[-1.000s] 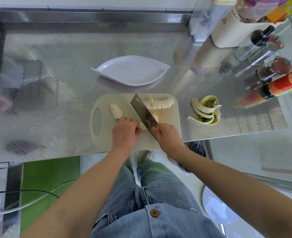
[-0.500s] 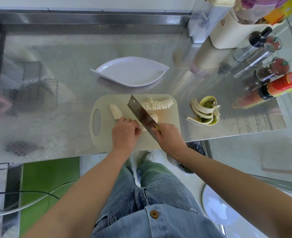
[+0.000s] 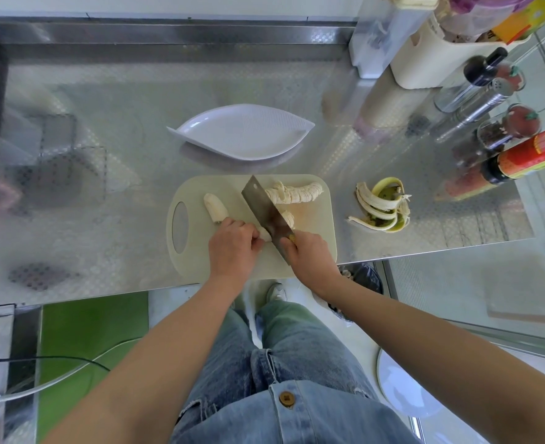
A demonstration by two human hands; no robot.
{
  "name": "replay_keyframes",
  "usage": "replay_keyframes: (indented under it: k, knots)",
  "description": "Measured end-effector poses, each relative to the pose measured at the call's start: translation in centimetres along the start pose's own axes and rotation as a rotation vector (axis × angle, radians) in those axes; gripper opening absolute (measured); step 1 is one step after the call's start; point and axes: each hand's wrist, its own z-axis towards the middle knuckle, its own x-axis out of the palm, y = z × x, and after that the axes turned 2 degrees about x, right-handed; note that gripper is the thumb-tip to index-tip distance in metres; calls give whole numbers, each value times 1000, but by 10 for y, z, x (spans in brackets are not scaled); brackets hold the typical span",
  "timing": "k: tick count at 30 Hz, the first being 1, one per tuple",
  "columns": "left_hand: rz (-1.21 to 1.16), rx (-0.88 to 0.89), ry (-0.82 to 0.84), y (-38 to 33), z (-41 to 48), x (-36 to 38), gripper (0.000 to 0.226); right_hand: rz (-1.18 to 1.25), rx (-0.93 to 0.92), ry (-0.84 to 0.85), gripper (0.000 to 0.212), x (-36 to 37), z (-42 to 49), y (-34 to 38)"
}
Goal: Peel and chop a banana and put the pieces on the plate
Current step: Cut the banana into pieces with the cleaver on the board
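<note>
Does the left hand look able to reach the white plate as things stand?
Probably yes: the plate lies just past the cutting board, nothing between, though the left hand holds banana beside the cleaver.

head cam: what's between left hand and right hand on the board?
In the head view, the cleaver, slanting across the cutting board, plus the banana piece that the left hand holds.

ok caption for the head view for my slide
Right hand chops a peeled banana with a cleaver on the cutting board, left hand steadying it, plate empty behind.
</note>
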Motion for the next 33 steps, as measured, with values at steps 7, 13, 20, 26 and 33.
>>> replay_keyframes:
  k: [7, 13, 20, 26, 33]
  knots:
    - [12, 18, -5, 1, -1, 0, 13, 33, 5, -5, 28, -1, 1, -4]
    - [11, 27, -13, -3, -2, -3, 21, -137, -94, 14, 32, -1, 6, -6]
    - [63, 75, -11, -5, 0, 1, 17, -56, -101, -17, 32, -14, 7, -6]
    - [62, 46, 3, -5, 1, 3, 15, -43, -105, -23, 29, -20, -1, -1]
    - [62, 35, -3, -5, 1, 5, 17, -85, -87, 6, 32, -19, -3, 1]
